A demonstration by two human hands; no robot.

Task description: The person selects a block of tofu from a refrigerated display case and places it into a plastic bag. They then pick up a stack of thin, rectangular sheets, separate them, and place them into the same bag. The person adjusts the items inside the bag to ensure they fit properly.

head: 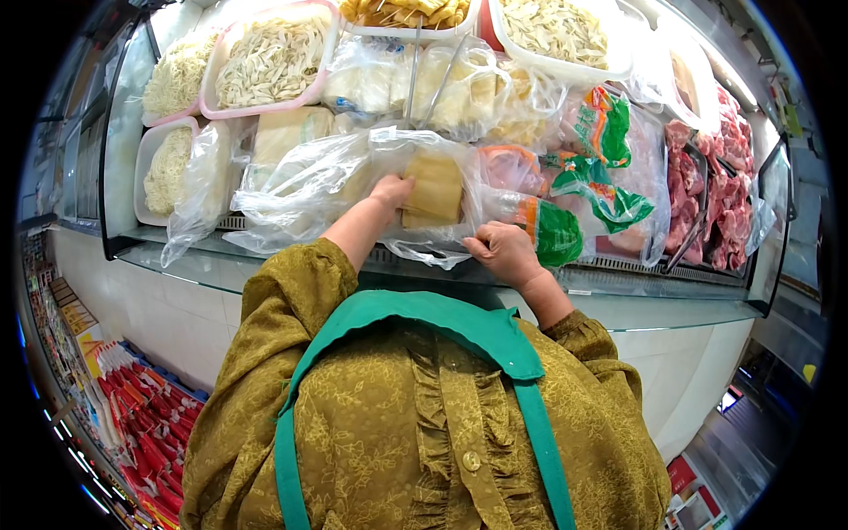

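A stack of tan square sheets [434, 189], likely pressed tofu, lies in a clear plastic bag [318, 179] at the front of the display case. My left hand [392, 192] reaches in and grips the stack's left edge, fingertips partly hidden. At the bag's front right corner, my right hand [501, 248] is curled, pinching the plastic film. Just right of the stack sit pink packaged goods [510, 169] in clear wrap. Beside my right hand rests a package with a green and orange end [556, 232].
Shredded strips fill a pink-rimmed tub [271, 59] at back left and a white tub [563, 33] at back right. Two metal tongs [424, 79] lean behind the bag. Raw meat [725, 179] occupies the right end. A glass ledge [636, 301] runs along the front.
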